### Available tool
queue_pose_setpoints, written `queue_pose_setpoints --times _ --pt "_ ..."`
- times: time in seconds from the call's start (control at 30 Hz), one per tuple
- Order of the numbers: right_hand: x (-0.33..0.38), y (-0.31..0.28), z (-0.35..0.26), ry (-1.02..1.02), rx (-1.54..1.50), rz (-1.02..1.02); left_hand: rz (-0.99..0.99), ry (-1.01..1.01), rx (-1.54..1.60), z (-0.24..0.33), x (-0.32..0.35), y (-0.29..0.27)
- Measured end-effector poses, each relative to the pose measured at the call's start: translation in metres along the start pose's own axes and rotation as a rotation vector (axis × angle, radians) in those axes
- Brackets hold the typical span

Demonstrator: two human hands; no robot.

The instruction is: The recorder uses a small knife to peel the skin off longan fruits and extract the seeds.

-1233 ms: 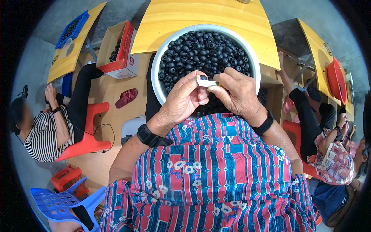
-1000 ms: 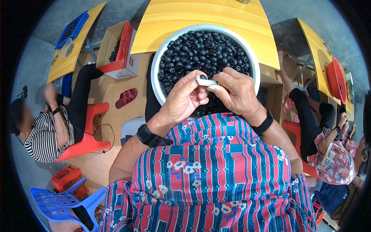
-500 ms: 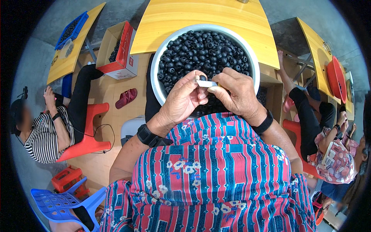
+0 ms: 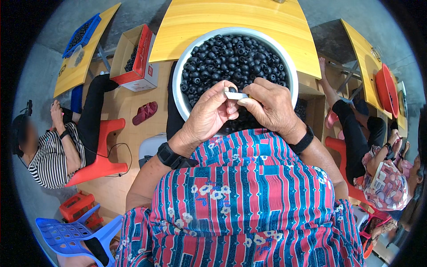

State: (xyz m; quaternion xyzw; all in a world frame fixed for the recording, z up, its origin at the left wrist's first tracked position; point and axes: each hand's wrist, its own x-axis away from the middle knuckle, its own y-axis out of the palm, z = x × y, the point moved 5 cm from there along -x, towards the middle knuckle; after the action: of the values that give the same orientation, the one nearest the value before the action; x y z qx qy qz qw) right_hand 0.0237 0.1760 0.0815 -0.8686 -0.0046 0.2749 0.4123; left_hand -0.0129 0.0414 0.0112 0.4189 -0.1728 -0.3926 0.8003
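Over the near half of a large pale metal basin (image 4: 178, 82), my two hands meet. Between the thumb and fingertips of my left hand (image 4: 207, 107) is a small black round piece (image 4: 232, 89), partly hidden by the fingers. My right hand (image 4: 273, 107) is closed round a small knife (image 4: 236, 95). Its flat light blade points left and lies against or just in front of the piece; exact contact cannot be made out. Most of the handle is covered by my fingers. Many similar black pieces (image 4: 233, 58) with holes fill the basin below.
A yellow table (image 4: 231, 15) stands beyond the basin. Left are an open carton (image 4: 142, 80), red slippers (image 4: 145, 113), a blue chair (image 4: 71, 233) and a person on a red stool (image 4: 106, 151). Another person sits right, near a red basin (image 4: 387, 91) on a table.
My hands stay nearly in place, with the blade a touch further left at the piece. At the lower right edge, a person in the background has shifted.
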Motion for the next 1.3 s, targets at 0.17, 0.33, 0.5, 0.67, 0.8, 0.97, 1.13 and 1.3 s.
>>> queue_pose_setpoints --times 0.17,0.33,0.5,0.67,0.8,0.97,1.13,1.3 --pt "0.000 0.001 0.002 0.044 0.021 0.007 -0.004 0.004 0.027 -0.001 -0.001 -0.001" --pt "-0.001 -0.004 0.023 0.226 -0.058 0.186 -0.033 -0.014 0.057 0.001 0.002 0.006" --pt "-0.001 -0.004 0.024 0.195 -0.208 0.145 0.030 -0.007 0.006 0.000 0.001 0.005" --pt "-0.005 0.001 0.011 0.136 -0.328 0.115 0.008 -0.004 0.009 -0.003 0.002 -0.002" --pt "-0.005 0.004 0.007 0.088 -0.206 0.113 0.027 -0.025 0.018 -0.006 0.001 -0.002" --pt "-0.004 0.002 0.000 -0.050 -0.060 0.181 0.003 -0.043 0.123 -0.009 0.001 -0.005" --pt "-0.004 0.001 -0.004 -0.140 0.004 0.227 0.064 -0.071 0.156 -0.009 0.002 -0.006" --pt "-0.001 -0.002 -0.009 -0.231 0.086 0.247 0.103 -0.091 0.130 -0.010 0.000 -0.005"
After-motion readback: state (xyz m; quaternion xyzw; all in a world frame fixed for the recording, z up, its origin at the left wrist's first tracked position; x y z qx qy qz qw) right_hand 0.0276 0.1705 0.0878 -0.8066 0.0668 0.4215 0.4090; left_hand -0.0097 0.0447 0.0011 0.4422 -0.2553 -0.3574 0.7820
